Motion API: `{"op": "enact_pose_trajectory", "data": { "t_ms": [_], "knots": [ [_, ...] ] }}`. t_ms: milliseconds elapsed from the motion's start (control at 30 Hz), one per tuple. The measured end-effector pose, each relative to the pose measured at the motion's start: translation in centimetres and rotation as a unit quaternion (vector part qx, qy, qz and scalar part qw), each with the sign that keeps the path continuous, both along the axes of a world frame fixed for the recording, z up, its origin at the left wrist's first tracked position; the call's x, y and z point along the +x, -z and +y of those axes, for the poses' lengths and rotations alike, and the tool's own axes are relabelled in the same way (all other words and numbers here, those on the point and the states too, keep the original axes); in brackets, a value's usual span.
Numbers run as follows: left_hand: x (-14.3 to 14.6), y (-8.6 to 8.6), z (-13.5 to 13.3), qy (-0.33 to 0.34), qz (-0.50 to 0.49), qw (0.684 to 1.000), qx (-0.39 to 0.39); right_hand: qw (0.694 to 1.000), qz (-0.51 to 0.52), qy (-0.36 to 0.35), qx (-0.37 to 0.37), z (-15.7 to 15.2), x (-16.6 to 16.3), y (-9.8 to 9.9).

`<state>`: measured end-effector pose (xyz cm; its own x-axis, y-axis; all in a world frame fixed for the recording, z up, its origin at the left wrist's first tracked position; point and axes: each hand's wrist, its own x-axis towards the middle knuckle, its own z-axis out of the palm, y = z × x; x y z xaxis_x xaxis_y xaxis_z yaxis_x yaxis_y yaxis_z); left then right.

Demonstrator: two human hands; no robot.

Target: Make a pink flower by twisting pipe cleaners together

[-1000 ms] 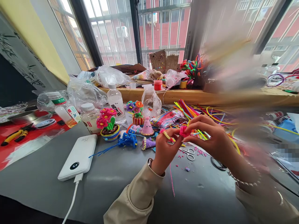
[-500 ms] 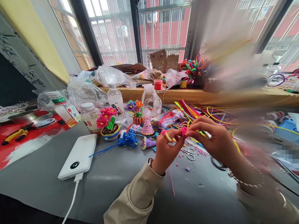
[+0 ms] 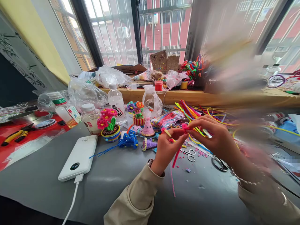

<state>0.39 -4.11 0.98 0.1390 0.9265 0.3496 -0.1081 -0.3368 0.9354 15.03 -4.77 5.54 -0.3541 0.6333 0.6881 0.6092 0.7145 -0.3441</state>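
Note:
My left hand [image 3: 167,149] and my right hand [image 3: 212,136] meet above the grey table [image 3: 112,184]. Both pinch a pink pipe cleaner [image 3: 176,156] whose coiled top sits between my fingertips and whose free end hangs down past my left palm. A small yellow and pink piece [image 3: 167,133] also sticks up from my left fingers. Small scissors [image 3: 190,153] lie on the table just below my hands.
A white power bank [image 3: 79,157] with its cable lies at the left. Pipe-cleaner flower pots [image 3: 108,125], a pink cone figure [image 3: 148,128], bottles [image 3: 116,103] and plastic bags crowd the back. Loose coloured pipe cleaners [image 3: 194,113] fan out behind my hands. Pliers [image 3: 14,136] rest on a red mat.
The pink pipe cleaner's coil has loosened: a straight pink length now hangs below my left hand. Both hands have shifted slightly upward and stay pinched together.

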Motion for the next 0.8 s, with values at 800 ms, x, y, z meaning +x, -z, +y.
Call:
{"op": "enact_pose_trajectory", "data": {
  "t_ms": [800],
  "knots": [
    [-0.01, -0.08, -0.08, 0.100, -0.078, 0.989, -0.072, 0.996, 0.002, -0.058, -0.065, 0.65, 0.96, -0.20]
  ]
}}
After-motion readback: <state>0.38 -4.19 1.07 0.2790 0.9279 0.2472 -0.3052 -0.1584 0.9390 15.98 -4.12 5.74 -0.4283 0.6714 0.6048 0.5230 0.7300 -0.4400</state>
